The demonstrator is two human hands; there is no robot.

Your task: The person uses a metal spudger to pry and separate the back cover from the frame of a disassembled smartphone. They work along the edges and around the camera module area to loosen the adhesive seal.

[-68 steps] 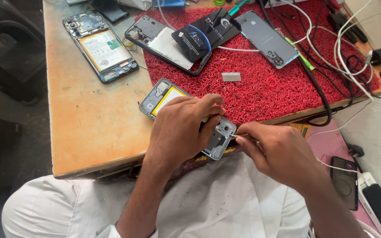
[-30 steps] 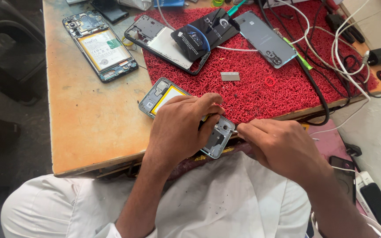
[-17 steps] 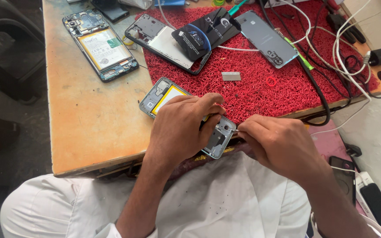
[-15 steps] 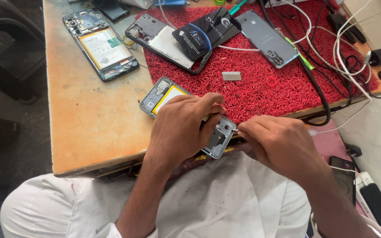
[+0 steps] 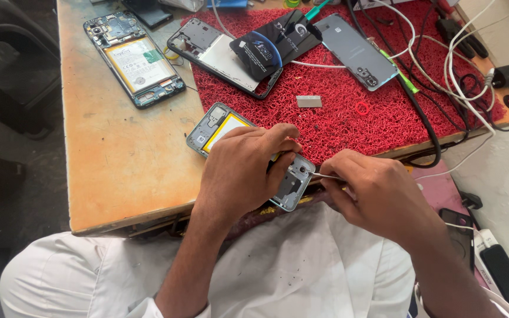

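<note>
An opened phone (image 5: 214,125) with a yellow battery lies at the table's near edge, its back cover off. My left hand (image 5: 241,171) lies over its middle and grips it, fingertips near the camera end (image 5: 293,182). My right hand (image 5: 378,191) pinches thin metal tweezers (image 5: 324,175), whose tip touches the phone's camera end. Most of the phone body is hidden under my left hand.
On the wooden table (image 5: 113,159) lie another opened phone (image 5: 135,59), a phone frame (image 5: 207,50), a dark pouch (image 5: 272,44) and a grey phone back (image 5: 354,50) on a red mat (image 5: 349,118). Cables (image 5: 460,65) crowd the right. A dark phone (image 5: 505,282) lies lower right.
Barely anything differs. My right hand has shifted slightly at the phone's camera end while my left hand keeps its hold.
</note>
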